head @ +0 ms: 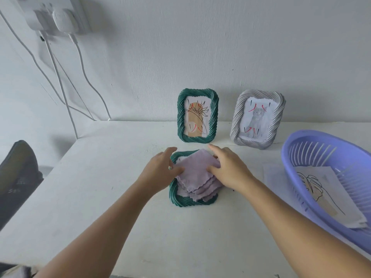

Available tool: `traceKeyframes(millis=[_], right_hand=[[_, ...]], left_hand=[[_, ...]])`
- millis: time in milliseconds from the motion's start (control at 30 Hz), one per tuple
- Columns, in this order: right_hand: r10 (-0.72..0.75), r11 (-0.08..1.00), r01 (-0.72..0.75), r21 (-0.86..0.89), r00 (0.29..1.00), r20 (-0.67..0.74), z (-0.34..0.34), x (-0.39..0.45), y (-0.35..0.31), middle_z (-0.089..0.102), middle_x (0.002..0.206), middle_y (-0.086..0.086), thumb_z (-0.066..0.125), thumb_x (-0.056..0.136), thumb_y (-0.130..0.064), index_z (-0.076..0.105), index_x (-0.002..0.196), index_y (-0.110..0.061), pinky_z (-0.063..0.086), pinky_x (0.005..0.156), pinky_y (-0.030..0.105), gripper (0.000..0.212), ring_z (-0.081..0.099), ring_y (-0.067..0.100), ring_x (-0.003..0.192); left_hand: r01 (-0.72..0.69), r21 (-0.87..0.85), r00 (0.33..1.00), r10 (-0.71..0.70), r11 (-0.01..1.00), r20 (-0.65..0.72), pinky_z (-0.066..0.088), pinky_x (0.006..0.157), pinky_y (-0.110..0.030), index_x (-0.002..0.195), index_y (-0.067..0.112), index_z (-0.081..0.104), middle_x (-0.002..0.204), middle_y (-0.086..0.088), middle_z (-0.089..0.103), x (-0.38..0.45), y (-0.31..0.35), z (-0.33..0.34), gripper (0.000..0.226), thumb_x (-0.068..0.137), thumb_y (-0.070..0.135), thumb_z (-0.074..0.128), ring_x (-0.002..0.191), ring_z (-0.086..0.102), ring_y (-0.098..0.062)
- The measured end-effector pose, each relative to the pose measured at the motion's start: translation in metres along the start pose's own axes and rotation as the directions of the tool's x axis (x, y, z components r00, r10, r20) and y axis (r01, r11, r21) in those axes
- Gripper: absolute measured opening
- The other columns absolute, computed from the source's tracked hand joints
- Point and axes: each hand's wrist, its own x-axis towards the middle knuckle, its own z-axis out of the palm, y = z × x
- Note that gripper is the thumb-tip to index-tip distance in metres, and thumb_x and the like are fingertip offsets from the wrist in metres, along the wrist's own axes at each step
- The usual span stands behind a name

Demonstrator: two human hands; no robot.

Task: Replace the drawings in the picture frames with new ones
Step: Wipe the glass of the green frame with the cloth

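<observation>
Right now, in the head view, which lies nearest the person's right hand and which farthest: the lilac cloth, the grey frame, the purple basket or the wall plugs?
1. Lilac cloth: under the right hand, touching.
2. Grey frame: behind, to the right.
3. Purple basket: far right; too close to the frame to call.
4. Wall plugs: upper left, farthest.

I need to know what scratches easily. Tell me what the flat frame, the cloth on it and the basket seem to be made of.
Flat frame: looks like glossy moulded resin or ceramic; the green rope-twist ridges carry highlights. Which of the two, I cannot tell.
Cloth: soft lilac fabric, probably microfibre; matt, folded in layers with wavy edges.
Basket: lavender plastic, smooth with a slight sheen and moulded slots.
</observation>
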Motion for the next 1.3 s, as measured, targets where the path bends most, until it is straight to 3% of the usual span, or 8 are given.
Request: traceKeyframes(millis=[100, 167, 233, 333, 633, 934, 1134, 1300], right_hand=[[-0.110, 0.986, 0.092, -0.142, 0.986, -0.125, 0.007, -0.001, -0.003, 0.050, 0.122, 0.005, 0.065, 0.092, -0.033, 0.049, 0.148, -0.035, 0.048, 0.095, 0.045, 0.059, 0.049, 0.032, 0.111], [-0.205, 0.971, 0.174, -0.162, 0.959, -0.196, 0.010, -0.001, -0.009, 0.052, 0.117, 0.003, 0.066, 0.093, -0.040, 0.058, 0.142, -0.033, 0.050, 0.090, 0.044, 0.050, 0.051, 0.030, 0.106], [-0.263, 0.957, 0.232, -0.171, 0.947, -0.185, 0.015, 0.000, -0.019, 0.053, 0.115, 0.002, 0.063, 0.094, -0.047, 0.061, 0.138, -0.033, 0.049, 0.088, 0.043, 0.046, 0.052, 0.028, 0.105], [-0.268, 0.940, 0.244, -0.236, 0.961, -0.074, 0.025, 0.002, -0.028, 0.053, 0.119, -0.002, 0.055, 0.095, -0.058, 0.063, 0.134, -0.035, 0.046, 0.092, 0.041, 0.046, 0.050, 0.024, 0.110], [-0.261, 0.914, 0.215, -0.343, 0.961, -0.094, 0.043, -0.009, -0.019, 0.054, 0.133, -0.006, 0.058, 0.095, -0.052, 0.065, 0.128, -0.043, 0.031, 0.100, 0.048, 0.035, 0.047, 0.025, 0.118], [-0.191, 0.911, 0.107, -0.398, 0.965, -0.178, 0.037, 0.011, -0.021, 0.053, 0.125, -0.003, 0.061, 0.095, -0.040, 0.069, 0.118, -0.045, 0.026, 0.098, 0.046, 0.025, 0.046, 0.027, 0.111], [-0.310, 0.894, 0.265, -0.361, 0.948, -0.071, 0.044, 0.001, -0.018, 0.053, 0.124, -0.010, 0.049, 0.100, -0.045, 0.064, 0.124, -0.051, 0.025, 0.098, 0.047, 0.029, 0.046, 0.023, 0.110], [-0.270, 0.889, 0.184, -0.419, 0.950, -0.156, 0.035, 0.011, -0.009, 0.053, 0.115, -0.010, 0.055, 0.098, -0.046, 0.067, 0.120, -0.049, 0.025, 0.097, 0.047, 0.026, 0.046, 0.022, 0.107]], left_hand=[[-0.066, 0.076, 0.998, 0.067, 0.995, -0.006, 0.036, 0.113, -0.043, 0.157, 0.034, 0.029, 0.142, -0.001, 0.048, -0.005, -0.019, 0.002, 0.080, 0.090, 0.064, 0.060, 0.135, 0.039, -0.026], [-0.102, 0.099, 0.990, 0.091, 0.990, 0.107, 0.020, 0.124, -0.045, 0.161, 0.039, 0.015, 0.162, 0.008, 0.027, -0.009, -0.030, -0.001, 0.095, 0.083, 0.081, 0.052, 0.152, 0.016, -0.019], [-0.132, 0.171, 0.972, 0.093, 0.977, 0.217, 0.005, 0.127, -0.044, 0.161, 0.043, 0.001, 0.169, 0.015, 0.005, -0.012, -0.039, -0.004, 0.112, 0.071, 0.096, 0.044, 0.156, -0.007, -0.011], [-0.154, 0.251, 0.949, 0.072, 0.956, 0.306, -0.006, 0.126, -0.043, 0.159, 0.045, -0.010, 0.168, 0.015, -0.012, -0.011, -0.047, -0.005, 0.127, 0.060, 0.102, 0.046, 0.153, -0.022, -0.011], [-0.192, 0.278, 0.955, 0.114, 0.941, 0.273, -0.012, 0.124, -0.049, 0.156, 0.049, -0.013, 0.167, 0.018, -0.016, -0.009, -0.063, 0.006, 0.135, 0.049, 0.107, 0.045, 0.151, -0.028, -0.008], [-0.191, 0.267, 0.948, 0.107, 0.945, 0.300, -0.015, 0.123, -0.050, 0.155, 0.049, -0.017, 0.166, 0.019, -0.018, -0.009, -0.063, 0.004, 0.144, 0.043, 0.106, 0.053, 0.150, -0.031, -0.008], [-0.190, 0.260, 0.949, 0.109, 0.947, 0.296, -0.015, 0.123, -0.049, 0.153, 0.051, -0.018, 0.167, 0.019, -0.016, -0.009, -0.063, 0.005, 0.144, 0.040, 0.107, 0.051, 0.150, -0.030, -0.007], [-0.191, 0.262, 0.949, 0.110, 0.946, 0.295, -0.014, 0.124, -0.050, 0.156, 0.049, -0.016, 0.167, 0.019, -0.016, -0.009, -0.063, 0.005, 0.146, 0.040, 0.107, 0.050, 0.150, -0.030, -0.007]])
